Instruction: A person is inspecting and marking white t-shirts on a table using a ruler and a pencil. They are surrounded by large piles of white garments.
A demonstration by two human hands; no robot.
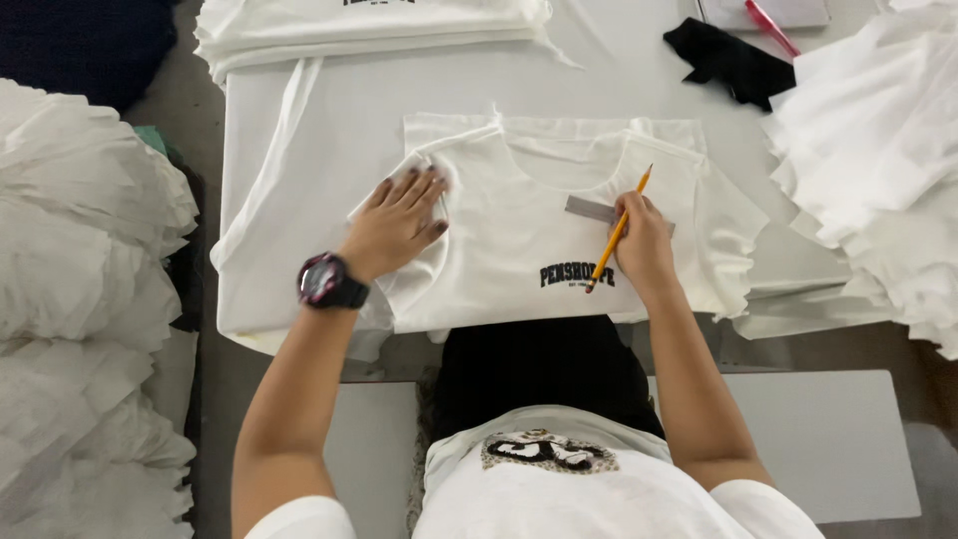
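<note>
A white T-shirt with dark printed lettering on its chest lies flat on the white table. My left hand, with a dark wristwatch on the wrist, presses flat on the shirt's left shoulder area, fingers spread, over a small white piece of cloth. My right hand holds a yellow pencil, tip down on the shirt near the print, and also rests on a small grey ruler lying below the neckline.
A stack of folded white shirts sits at the table's far edge. Piles of white fabric lie at the right and the left. A black cloth and a red pen are at the far right.
</note>
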